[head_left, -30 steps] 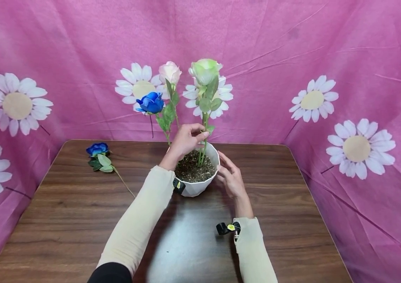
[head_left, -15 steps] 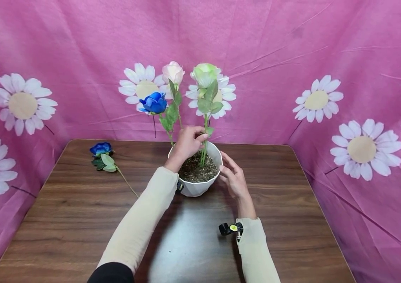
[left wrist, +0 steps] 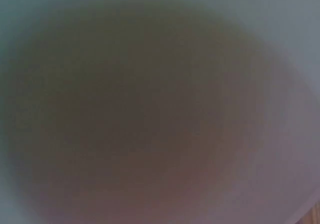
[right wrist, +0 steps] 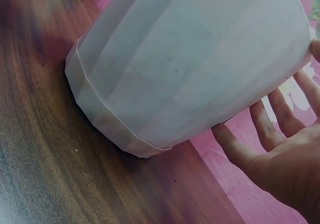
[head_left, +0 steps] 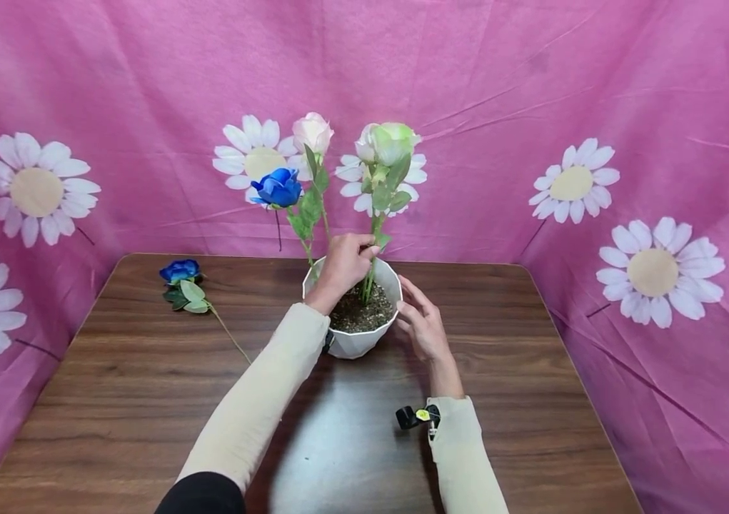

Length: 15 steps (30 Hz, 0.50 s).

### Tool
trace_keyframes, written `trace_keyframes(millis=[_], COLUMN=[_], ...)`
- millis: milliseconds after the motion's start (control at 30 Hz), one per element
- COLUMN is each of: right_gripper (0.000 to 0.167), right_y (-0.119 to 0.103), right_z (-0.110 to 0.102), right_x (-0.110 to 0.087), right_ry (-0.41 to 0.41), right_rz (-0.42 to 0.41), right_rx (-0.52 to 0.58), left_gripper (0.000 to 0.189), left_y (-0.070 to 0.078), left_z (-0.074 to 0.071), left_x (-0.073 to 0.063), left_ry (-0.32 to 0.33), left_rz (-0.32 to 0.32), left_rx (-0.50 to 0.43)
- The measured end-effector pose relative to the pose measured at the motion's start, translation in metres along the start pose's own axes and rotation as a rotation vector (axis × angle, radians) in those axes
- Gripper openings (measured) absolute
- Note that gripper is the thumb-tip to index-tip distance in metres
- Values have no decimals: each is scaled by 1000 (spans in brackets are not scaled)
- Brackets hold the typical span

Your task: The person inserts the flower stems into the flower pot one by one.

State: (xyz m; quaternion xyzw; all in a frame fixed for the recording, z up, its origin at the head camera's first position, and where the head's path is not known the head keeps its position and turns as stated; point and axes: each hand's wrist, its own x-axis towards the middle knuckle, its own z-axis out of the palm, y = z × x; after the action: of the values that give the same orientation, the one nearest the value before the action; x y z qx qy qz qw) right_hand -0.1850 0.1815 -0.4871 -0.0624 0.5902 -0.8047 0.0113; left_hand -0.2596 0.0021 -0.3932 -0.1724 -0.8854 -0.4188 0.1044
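Observation:
Inside the white faceted flower pot (head_left: pixel 356 345), green stems stand in dark soil (head_left: pixel 359 317). My left hand (head_left: pixel 343 263) reaches over the pot and pinches a stem (head_left: pixel 373 263) below the green-and-white rose (head_left: pixel 395 143). A whitish rose (head_left: pixel 366 142) shows partly behind that bloom. My right hand (head_left: pixel 426 328) rests against the pot's right side with fairly straight, spread fingers; in the right wrist view its fingertips (right wrist: pixel 222 129) touch the pot wall (right wrist: pixel 175 69). A pink rose (head_left: pixel 313 133) and a blue rose (head_left: pixel 277 187) stand at the pot's left. The left wrist view is a blur.
Another blue rose (head_left: pixel 180 270) lies on the brown wooden table (head_left: pixel 512 371), left of the pot, its stem pointing toward my left sleeve. Behind and beside the table hangs a pink cloth (head_left: pixel 467 64) printed with daisies.
The green-and-white rose has leaned to the right and sunk a little, and the whitish rose behind it has come into sight. My right hand stays at the pot.

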Motion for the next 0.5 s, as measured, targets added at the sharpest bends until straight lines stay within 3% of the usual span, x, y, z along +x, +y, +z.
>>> trace_keyframes(millis=[200, 400, 500], right_gripper=[56, 57, 57], right_y=[-1, -4, -2], right_z=[0, 2, 0], right_x=[3, -1, 0], right_ry=[-16, -2, -2], right_rz=[11, 8, 0], right_rx=[-5, -1, 7], left_gripper=[18, 14, 15], left_y=[0, 5, 6], left_z=[-3, -9, -11], left_x=[0, -3, -6], left_ry=[-6, -71, -66], left_rz=[-24, -83, -92], left_rx=[9, -18, -9])
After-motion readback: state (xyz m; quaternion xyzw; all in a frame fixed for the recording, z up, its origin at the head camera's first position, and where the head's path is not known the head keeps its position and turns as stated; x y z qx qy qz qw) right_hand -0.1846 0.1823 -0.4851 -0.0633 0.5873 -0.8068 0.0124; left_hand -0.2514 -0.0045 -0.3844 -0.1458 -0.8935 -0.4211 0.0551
